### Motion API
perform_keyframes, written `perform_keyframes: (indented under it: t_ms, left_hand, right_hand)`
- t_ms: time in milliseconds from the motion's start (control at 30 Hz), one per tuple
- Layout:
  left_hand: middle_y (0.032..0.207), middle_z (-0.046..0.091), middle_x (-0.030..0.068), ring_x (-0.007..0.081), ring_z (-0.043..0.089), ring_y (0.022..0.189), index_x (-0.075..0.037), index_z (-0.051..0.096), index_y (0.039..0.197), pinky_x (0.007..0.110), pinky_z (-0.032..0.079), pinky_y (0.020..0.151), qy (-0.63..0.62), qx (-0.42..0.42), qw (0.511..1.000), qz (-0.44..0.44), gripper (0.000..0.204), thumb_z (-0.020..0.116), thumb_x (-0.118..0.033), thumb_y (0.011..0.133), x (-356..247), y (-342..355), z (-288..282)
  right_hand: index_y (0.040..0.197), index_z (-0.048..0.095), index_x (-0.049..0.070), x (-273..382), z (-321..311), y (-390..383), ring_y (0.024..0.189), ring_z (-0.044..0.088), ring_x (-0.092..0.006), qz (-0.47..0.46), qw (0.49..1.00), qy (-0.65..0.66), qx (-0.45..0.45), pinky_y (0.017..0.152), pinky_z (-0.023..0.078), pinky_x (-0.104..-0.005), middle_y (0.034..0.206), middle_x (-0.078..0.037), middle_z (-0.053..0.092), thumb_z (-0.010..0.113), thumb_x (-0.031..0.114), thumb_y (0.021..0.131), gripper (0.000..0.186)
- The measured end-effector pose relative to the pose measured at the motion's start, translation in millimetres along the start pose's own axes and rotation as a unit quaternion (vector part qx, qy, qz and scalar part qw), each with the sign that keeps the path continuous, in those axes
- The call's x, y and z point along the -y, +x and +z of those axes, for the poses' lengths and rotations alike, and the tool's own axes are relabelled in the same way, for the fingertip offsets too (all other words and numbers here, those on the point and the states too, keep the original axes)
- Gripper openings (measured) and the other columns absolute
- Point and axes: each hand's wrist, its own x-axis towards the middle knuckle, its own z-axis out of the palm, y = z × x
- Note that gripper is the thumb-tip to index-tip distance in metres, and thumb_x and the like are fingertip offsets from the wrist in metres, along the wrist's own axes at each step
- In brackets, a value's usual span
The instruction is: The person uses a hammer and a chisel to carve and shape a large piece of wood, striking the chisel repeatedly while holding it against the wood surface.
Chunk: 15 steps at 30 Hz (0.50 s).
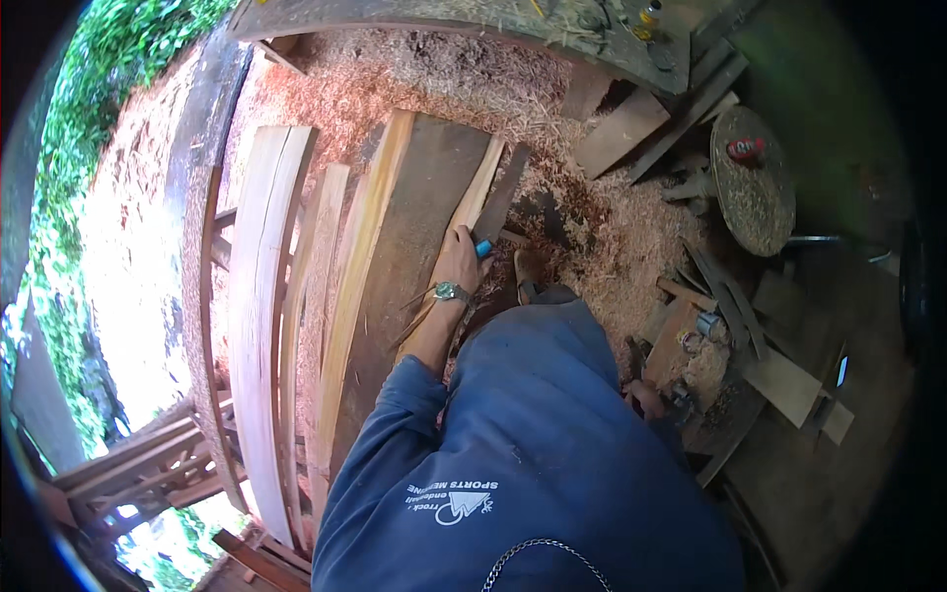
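My left hand (458,260), with a watch on the wrist, rests on the narrow light board (479,187) along the right edge of a wide dark plank (424,197). A small bright blue object (483,249) shows by its fingers, which look closed around it; its kind is unclear. Low on the right, my right hand (646,400) shows only in part past my blue shirt. It is next to a wooden surface (675,340) littered with shavings, a small metal can (707,324) and other small items. The right fingers are too hidden to read.
Several long pale boards (264,266) lie left of the dark plank. A shavings-strewn bench (473,18) spans the top. At right stand a round wooden disc (755,197) with a red can (746,149) on it, and leaning offcuts (623,133). Wood shavings (345,74) cover the ground.
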Motion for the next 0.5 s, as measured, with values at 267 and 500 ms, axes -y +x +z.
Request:
perform_keyframes:
  t_ms: [267,500]
  left_hand:
    - [0.109,0.051,0.0205,0.0402,0.068,0.077,-0.005,0.034,0.126,0.048,0.057,0.058,0.105,0.046,0.988,-0.103,0.075,0.082,-0.028,0.072,-12,-45,-23]
    - [0.103,0.055,0.0151,0.0351,0.067,0.071,-0.001,0.048,0.119,0.045,0.055,0.056,0.076,0.009,0.992,-0.096,0.063,0.08,-0.026,0.07,13,-85,-5]
  right_hand:
    - [0.085,0.062,0.0,24,4,-53,0.064,0.063,-0.0282,-0.394,0.808,0.278,0.337,0.062,0.051,-0.0354,0.071,-0.01,0.064,0.065,0.033,0.086,0.033]
    - [0.118,0.055,-0.006,190,9,-153,0.072,0.065,-0.0294,-0.64,0.742,-0.03,-0.2,0.071,0.053,-0.0399,0.088,-0.018,0.066,0.069,0.032,0.086,0.051]
